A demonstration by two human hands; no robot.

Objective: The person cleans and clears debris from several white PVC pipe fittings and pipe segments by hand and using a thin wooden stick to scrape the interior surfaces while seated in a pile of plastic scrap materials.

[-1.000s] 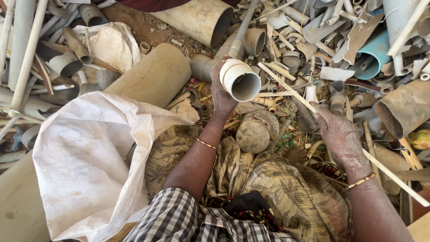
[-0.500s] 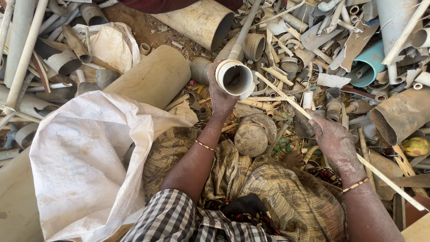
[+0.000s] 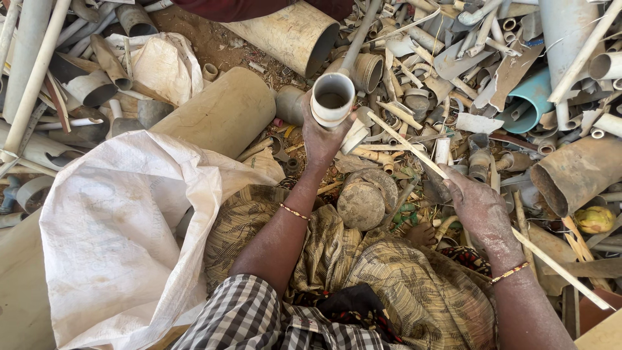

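My left hand (image 3: 322, 137) is raised over the scrap pile and grips a short white pipe socket (image 3: 332, 98) from below, its round mouth facing up at me. My right hand (image 3: 477, 202), dusty and palm down, rests on the plastic scraps to the right, its fingertips curled into the pieces. A long thin pale strip (image 3: 414, 150) runs diagonally from near the socket past that hand. Between my arms lies a round dirty cap (image 3: 361, 204), beside my patterned cloth (image 3: 402, 279).
A big white woven sack (image 3: 123, 240) lies open at my left. Wide tan pipes (image 3: 223, 113) (image 3: 288, 32) lie beyond it. Heaps of broken pipes and fittings fill the ground, with a turquoise piece (image 3: 526, 107) and a rusty tube (image 3: 573, 172) at right.
My left hand has lifted the white socket up and to the left and turned its mouth toward me. My right hand has stayed on the scraps, shifting only slightly.
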